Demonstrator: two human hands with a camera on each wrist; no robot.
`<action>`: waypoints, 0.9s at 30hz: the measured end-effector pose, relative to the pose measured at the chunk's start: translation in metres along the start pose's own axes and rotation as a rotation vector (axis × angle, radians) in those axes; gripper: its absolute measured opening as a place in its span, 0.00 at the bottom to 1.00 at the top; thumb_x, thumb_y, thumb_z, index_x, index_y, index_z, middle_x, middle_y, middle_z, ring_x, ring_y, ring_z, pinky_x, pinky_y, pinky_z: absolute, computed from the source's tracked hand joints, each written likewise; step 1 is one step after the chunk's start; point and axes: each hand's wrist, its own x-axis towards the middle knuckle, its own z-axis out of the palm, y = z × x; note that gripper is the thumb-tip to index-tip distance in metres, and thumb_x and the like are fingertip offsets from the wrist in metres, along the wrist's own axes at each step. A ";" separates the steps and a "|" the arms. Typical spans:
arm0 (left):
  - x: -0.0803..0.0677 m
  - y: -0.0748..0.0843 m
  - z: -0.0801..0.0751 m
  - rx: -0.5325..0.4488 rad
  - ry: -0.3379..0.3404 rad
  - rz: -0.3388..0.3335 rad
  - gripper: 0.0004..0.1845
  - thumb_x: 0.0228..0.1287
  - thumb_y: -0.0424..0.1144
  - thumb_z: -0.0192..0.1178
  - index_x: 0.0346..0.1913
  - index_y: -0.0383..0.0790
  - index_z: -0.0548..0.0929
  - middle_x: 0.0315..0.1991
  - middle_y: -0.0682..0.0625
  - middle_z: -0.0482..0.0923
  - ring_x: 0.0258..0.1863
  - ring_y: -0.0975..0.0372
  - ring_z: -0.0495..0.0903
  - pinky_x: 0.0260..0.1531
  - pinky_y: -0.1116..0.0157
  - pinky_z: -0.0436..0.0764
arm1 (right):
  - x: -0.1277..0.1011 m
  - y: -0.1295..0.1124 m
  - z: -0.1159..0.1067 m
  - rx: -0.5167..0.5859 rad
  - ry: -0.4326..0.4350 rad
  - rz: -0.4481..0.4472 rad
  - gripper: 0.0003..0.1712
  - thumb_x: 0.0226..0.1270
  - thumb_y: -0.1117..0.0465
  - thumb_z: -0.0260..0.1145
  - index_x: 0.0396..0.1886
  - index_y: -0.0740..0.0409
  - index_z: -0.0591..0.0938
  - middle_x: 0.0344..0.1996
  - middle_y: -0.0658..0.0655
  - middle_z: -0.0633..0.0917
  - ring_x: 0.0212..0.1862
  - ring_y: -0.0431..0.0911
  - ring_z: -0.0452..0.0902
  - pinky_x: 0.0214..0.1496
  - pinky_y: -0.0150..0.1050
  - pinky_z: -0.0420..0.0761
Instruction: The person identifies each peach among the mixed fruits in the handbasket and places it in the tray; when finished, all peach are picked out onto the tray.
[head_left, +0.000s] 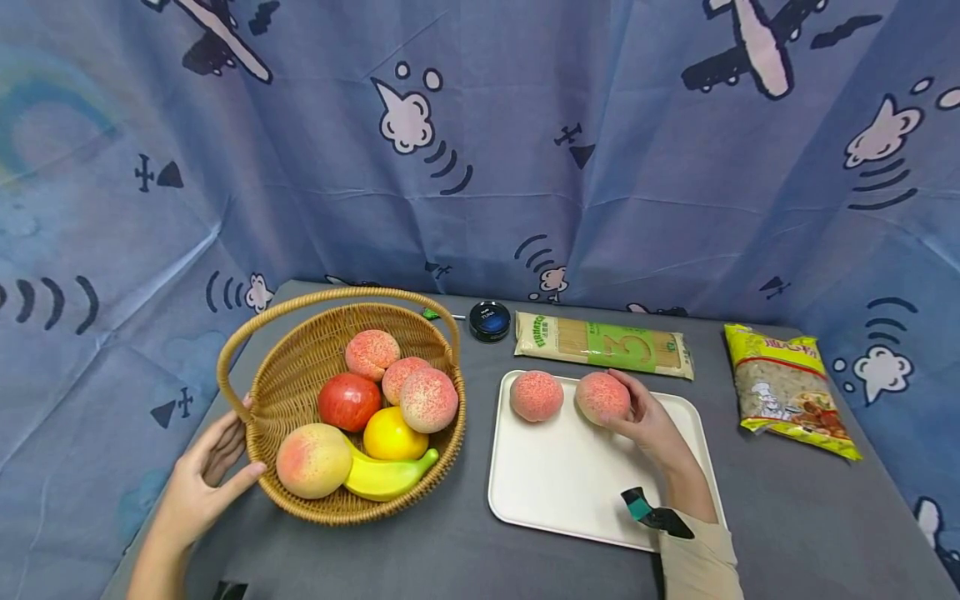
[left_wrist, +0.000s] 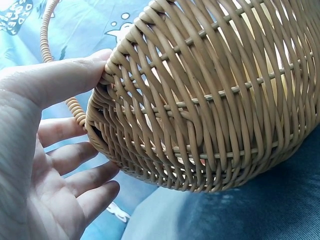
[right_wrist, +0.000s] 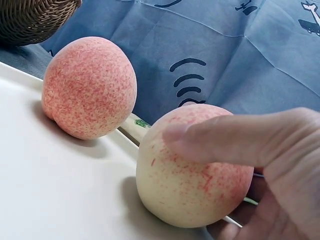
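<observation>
Watching remotely, I see the right hand (head_left: 652,427) grasping a round, red-speckled peach (head_left: 600,398) at the far side of the smooth white tray (head_left: 555,483), beside a matching peach (head_left: 536,396); the left hand (head_left: 193,487), fingers loosely spread, touches the ribbed wicker basket (head_left: 296,379) holding rounded fruit (head_left: 349,402) and a curved banana (head_left: 386,479)

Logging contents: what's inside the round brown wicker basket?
The basket shows four round pinkish-yellow peaches, a red apple, a round yellow fruit and a curved yellow banana. Anything directly beneath them is covered.
</observation>
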 end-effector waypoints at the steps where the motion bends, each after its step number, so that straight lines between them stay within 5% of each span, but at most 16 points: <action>1: 0.000 0.000 0.000 -0.005 -0.002 0.004 0.39 0.54 0.12 0.55 0.70 0.22 0.54 0.69 0.59 0.64 0.65 0.75 0.65 0.59 0.83 0.68 | 0.000 0.000 0.000 -0.004 -0.003 0.007 0.47 0.58 0.66 0.70 0.73 0.62 0.55 0.69 0.65 0.59 0.61 0.29 0.59 0.55 0.12 0.64; 7: 0.000 -0.001 0.000 -0.020 -0.010 0.018 0.39 0.54 0.12 0.55 0.70 0.23 0.54 0.69 0.57 0.63 0.65 0.75 0.65 0.60 0.83 0.68 | -0.001 0.000 -0.001 -0.022 -0.016 0.027 0.49 0.57 0.67 0.70 0.74 0.61 0.53 0.70 0.65 0.58 0.69 0.46 0.56 0.55 0.10 0.62; 15: 0.000 0.001 0.001 -0.009 0.017 -0.006 0.39 0.54 0.12 0.56 0.70 0.22 0.55 0.67 0.60 0.65 0.64 0.75 0.66 0.59 0.83 0.68 | 0.000 0.001 0.000 -0.006 -0.017 0.016 0.49 0.56 0.67 0.71 0.74 0.61 0.54 0.70 0.65 0.60 0.59 0.25 0.59 0.56 0.11 0.63; 22: 0.000 0.002 0.001 0.025 0.023 -0.032 0.39 0.54 0.13 0.56 0.70 0.24 0.56 0.66 0.62 0.65 0.63 0.77 0.66 0.58 0.84 0.68 | 0.001 0.001 -0.001 -0.017 0.006 0.036 0.52 0.55 0.67 0.72 0.74 0.62 0.52 0.71 0.65 0.57 0.72 0.59 0.50 0.56 0.09 0.60; 27: -0.001 0.001 0.001 0.007 0.016 -0.017 0.39 0.54 0.13 0.56 0.70 0.24 0.56 0.67 0.61 0.66 0.64 0.76 0.66 0.59 0.83 0.69 | 0.001 -0.001 0.000 -0.016 0.029 0.022 0.53 0.54 0.66 0.72 0.74 0.63 0.52 0.72 0.65 0.57 0.73 0.56 0.49 0.58 0.08 0.59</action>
